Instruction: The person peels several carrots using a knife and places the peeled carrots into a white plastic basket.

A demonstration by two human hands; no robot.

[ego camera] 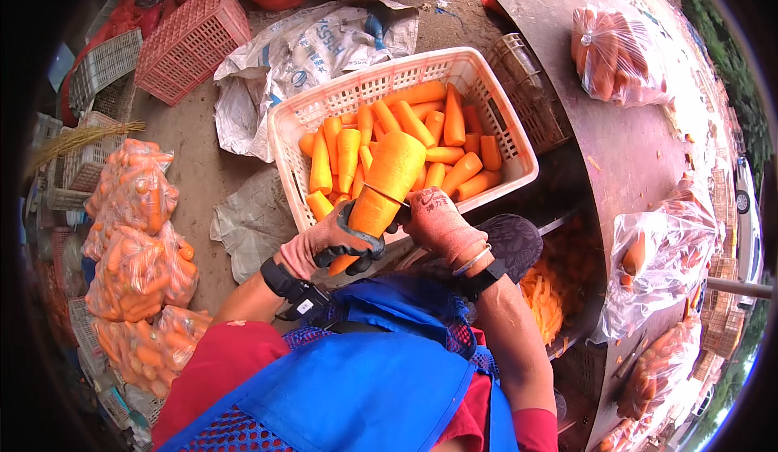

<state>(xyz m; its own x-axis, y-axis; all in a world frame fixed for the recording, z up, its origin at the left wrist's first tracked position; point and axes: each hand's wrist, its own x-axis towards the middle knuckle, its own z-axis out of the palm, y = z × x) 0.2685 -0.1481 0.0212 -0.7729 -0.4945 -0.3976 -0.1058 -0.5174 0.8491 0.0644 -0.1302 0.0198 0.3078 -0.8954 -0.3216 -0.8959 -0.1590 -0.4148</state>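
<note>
My left hand (337, 239), in a pink glove with dark coated fingers, is closed around a large peeled carrot (395, 163). The carrot is tilted, its thick end pointing away from me over the crate. My right hand (442, 224), in a matching glove, grips a thin-bladed tool (383, 193) whose handle is hidden in the fist. Its blade lies across the middle of the carrot; whether it cuts in cannot be told. Just beyond both hands sits a pale plastic crate (290, 133) holding many peeled carrots (348, 154), some with cut ends.
Bagged carrots (137, 269) are piled at left, below a red crate (188, 44). An empty-looking woven sack (316, 44) lies behind the pale crate. On the right, a long table (626, 142) bears plastic bags of carrots (620, 57). Orange peelings (543, 300) lie beneath its edge.
</note>
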